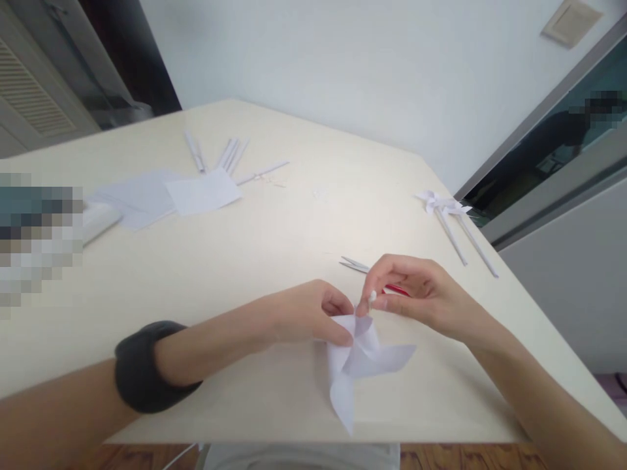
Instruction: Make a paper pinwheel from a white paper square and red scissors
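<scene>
Paper pinwheel (pixel 360 365) lay at near counter (pixel 274 241) edge; left hand (pixel 306 316) pinched its centre folds, right hand (pixel 416 290) pinched a small pin there. Light, floppy, creases easily — hold at hub.

A pale cream table (pixel 274 228) fills a plain room, its far corner set against a white wall (pixel 343 59); a beige wall plate (pixel 571 21) sits high at right, a grey-framed glass panel (pixel 548 156) beside it, a louvred door (pixel 29 91) left, wooden floor (pixel 465 457) below
</scene>
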{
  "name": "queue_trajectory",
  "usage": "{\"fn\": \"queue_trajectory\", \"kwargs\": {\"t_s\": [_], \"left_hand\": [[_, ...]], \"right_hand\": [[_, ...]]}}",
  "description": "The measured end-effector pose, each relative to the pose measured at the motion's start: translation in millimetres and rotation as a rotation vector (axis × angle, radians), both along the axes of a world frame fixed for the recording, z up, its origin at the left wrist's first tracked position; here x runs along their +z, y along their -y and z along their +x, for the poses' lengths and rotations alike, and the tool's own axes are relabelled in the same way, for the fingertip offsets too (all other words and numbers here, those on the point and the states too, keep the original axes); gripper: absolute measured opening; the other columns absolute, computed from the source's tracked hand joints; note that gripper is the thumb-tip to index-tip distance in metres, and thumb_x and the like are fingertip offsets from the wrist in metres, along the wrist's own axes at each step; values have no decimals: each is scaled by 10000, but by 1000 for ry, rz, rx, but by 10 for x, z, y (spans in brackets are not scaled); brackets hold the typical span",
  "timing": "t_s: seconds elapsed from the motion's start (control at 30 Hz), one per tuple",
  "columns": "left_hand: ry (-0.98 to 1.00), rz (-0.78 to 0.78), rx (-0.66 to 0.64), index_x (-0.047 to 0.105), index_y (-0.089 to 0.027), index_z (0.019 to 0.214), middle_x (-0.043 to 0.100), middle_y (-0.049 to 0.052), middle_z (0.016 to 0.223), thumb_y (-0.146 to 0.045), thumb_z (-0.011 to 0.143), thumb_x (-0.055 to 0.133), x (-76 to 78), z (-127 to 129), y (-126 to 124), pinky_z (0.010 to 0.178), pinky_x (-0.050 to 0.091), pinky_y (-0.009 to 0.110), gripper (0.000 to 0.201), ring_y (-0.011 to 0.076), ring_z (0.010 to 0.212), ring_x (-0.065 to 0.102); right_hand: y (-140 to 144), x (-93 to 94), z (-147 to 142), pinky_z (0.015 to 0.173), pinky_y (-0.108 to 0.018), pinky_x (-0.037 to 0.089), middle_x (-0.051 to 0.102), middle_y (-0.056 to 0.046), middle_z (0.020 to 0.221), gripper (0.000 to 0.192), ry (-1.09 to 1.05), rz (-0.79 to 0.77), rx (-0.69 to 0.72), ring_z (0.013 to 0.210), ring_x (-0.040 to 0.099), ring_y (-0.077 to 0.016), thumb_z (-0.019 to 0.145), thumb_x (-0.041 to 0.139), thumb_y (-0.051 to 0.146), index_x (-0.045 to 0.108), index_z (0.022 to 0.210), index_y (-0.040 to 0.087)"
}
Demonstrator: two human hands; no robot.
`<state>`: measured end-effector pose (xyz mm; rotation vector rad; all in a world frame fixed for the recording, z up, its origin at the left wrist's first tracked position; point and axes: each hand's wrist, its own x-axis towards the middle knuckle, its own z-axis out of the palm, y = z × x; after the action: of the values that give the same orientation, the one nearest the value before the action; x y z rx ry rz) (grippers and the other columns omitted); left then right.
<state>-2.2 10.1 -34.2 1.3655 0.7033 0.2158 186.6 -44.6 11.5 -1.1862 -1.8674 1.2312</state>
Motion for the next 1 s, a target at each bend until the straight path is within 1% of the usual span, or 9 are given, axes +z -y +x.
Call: {"fn": "queue_trajectory", "kwargs": {"t_s": [0.03,0.07,0.13,0.2,0.33,0.53,0.7,0.9,1.0], "left_hand": [[-64,-4,-119,710,-153,719,701,20,754,-130,583,649,-1,11,-6,668,449,263,151,208,753,632],[-93,4,-139,704,-152,781,698,20,798,-148,603,641,0,19,-19,686,448,259,188,202,780,628],[-120,15,-164,677,-155,789,680,6,800,-161,633,620,5,27,-53,691,439,244,166,178,776,619],[-134,14,-174,657,-158,793,664,1,810,-165,655,601,11,30,-73,698,432,239,149,175,796,614],[-203,-10,-191,631,-169,827,652,16,879,-175,679,564,24,24,-63,697,425,247,162,214,888,607],[-225,-21,-180,592,-180,734,595,-30,715,-164,665,544,55,5,-39,555,359,192,86,127,668,551],[-251,58,-210,596,-176,718,581,-33,700,-139,660,524,113,15,-55,535,325,190,99,117,655,528],[-249,12,-172,604,-180,709,571,-33,689,-182,665,544,115,12,-46,515,315,193,75,120,642,515],[-212,-2,-149,615,-190,692,572,-38,672,-188,658,549,91,1,-40,509,327,179,74,114,631,513]], "right_hand": [[31,-29,8,757,-298,468,644,-18,853,40,-18,60,8,825,603,-144,830,591,164,608,858,186],[52,-52,16,783,-299,456,638,-25,882,38,-15,126,-4,854,590,-147,817,613,158,620,846,182],[79,-86,32,793,-282,438,611,-26,895,47,-21,254,-47,883,559,-142,789,651,148,645,826,176],[104,-112,34,756,-253,432,566,-12,855,58,-22,305,-84,857,527,-123,775,666,130,663,811,176],[136,-167,-10,702,-242,417,489,-1,812,15,59,291,-60,800,480,-104,764,684,152,682,772,165],[82,-233,-30,713,-283,397,463,3,786,28,111,287,-77,774,465,-109,757,686,130,694,761,156],[73,-250,-29,680,-292,392,462,-1,784,71,96,298,-48,763,471,-113,745,683,82,697,771,147],[92,-246,-19,689,-311,390,457,-8,778,41,156,335,-20,755,472,-123,785,657,134,690,771,153],[85,-231,-26,669,-314,384,459,-11,779,61,243,387,1,755,469,-129,807,634,148,683,778,169]]}}
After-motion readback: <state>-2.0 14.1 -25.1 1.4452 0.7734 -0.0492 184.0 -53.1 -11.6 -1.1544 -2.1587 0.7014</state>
